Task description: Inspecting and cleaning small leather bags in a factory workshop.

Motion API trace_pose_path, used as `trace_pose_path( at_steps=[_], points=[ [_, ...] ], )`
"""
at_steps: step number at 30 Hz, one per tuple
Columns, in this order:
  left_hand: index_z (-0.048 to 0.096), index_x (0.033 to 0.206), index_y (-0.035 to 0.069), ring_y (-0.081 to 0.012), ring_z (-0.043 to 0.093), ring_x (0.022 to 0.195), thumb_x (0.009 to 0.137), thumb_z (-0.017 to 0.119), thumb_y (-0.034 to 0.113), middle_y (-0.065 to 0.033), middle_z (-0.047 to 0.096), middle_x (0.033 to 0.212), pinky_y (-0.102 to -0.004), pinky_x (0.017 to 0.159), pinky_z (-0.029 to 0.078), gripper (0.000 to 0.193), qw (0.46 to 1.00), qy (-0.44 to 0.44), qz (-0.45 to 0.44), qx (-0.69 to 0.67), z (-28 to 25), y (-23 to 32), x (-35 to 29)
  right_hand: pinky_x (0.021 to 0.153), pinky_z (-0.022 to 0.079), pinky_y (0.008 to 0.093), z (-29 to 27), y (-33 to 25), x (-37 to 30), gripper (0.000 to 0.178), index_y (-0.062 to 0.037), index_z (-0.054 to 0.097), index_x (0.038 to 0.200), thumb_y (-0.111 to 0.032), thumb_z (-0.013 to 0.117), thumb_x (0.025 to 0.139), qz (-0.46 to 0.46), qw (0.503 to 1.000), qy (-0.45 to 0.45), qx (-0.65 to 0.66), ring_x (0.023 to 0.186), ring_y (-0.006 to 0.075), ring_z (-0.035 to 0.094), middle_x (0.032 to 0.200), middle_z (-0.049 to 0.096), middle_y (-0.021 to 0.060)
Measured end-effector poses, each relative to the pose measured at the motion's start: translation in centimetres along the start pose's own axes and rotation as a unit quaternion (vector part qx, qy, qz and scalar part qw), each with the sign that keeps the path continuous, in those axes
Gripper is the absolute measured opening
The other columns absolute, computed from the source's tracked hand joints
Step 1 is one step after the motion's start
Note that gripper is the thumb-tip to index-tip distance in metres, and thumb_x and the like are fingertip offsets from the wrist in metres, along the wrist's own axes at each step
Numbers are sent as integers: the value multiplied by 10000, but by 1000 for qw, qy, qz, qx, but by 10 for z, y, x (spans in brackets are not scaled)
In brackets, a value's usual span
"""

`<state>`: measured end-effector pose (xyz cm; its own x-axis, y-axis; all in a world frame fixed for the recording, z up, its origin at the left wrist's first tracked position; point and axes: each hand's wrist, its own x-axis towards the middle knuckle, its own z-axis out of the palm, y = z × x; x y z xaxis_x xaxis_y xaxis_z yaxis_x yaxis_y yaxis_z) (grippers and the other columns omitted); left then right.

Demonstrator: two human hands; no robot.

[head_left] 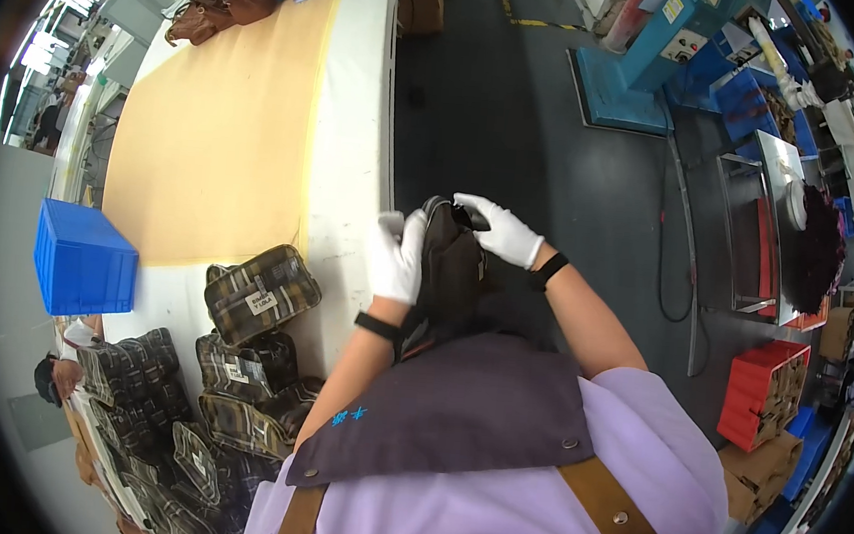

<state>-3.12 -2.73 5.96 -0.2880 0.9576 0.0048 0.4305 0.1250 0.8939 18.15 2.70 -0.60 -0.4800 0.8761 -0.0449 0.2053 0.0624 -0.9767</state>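
Note:
In front of my body hangs a dark pouch-like bag [445, 260] with a zip along its upper edge, held beyond the table's edge. My right hand [506, 235], in a white glove, closes its fingers on the top of this bag at a dark part. My left hand [397, 260], also gloved in white, is against the bag's left side, thumb up. Its fingertips are smeared by motion, so their grip is unclear. My apron hides the bag's lower part. Close by on the table, a plaid zipped pouch [280, 291] lies with a white label facing up.
Several plaid pouches [243, 368] pile up on the white table [351, 151] at left. Behind them stands a blue bin [91, 261]; brown bags [227, 0] sit at the far end. Rightward are a blue machine base [616, 91], a metal cart [751, 227] and a red crate [743, 392].

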Motion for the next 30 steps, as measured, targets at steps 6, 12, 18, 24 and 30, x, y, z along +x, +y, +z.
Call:
trace_pose_path(
  at_steps=[6, 12, 18, 24, 30],
  points=[
    [531, 1144, 2, -397, 647, 1001, 737, 802, 122, -222, 606, 1091, -435, 876, 531, 503, 994, -52, 0, 97, 14, 13, -53, 863, 552, 386, -8, -95, 52, 505, -15, 649, 1096, -477, 694, 898, 23, 972, -74, -222, 1011, 336, 704, 1075, 732, 186],
    [551, 1121, -1, -439, 624, 1001, 740, 551, -81, -260, 615, 1044, -466, 853, 510, 389, 987, 19, 146, 62, 15, -2, -32, 803, 555, 326, 11, -85, 67, 228, -29, 669, 1047, -208, 722, 917, -19, 999, 28, -20, 879, 191, 699, 954, 733, 99],
    [515, 1099, 11, -500, 628, 819, 755, 568, -22, -257, 641, 903, -524, 753, 516, 350, 992, 4, 64, 105, 37, -11, -31, 876, 544, 294, 44, -16, 86, 194, 0, 743, 1015, -163, 643, 984, 109, 980, 67, 154, 922, 145, 699, 988, 765, 77],
    [510, 1068, 16, -491, 642, 813, 735, 569, -56, -260, 648, 868, -511, 737, 526, 346, 984, 4, 143, 105, 34, -42, -44, 970, 515, 290, 38, -29, 73, 222, 32, 722, 1062, -151, 606, 1013, 106, 982, 33, 153, 1050, 165, 687, 1099, 756, 104],
    [529, 1067, 21, -470, 683, 874, 796, 574, -67, -252, 694, 895, -454, 762, 547, 289, 999, -35, 23, 24, 37, -57, -50, 895, 550, 311, 25, -54, 61, 221, 9, 731, 1084, -149, 650, 952, 53, 997, 9, 48, 963, 208, 721, 1021, 760, 137]
  ],
)
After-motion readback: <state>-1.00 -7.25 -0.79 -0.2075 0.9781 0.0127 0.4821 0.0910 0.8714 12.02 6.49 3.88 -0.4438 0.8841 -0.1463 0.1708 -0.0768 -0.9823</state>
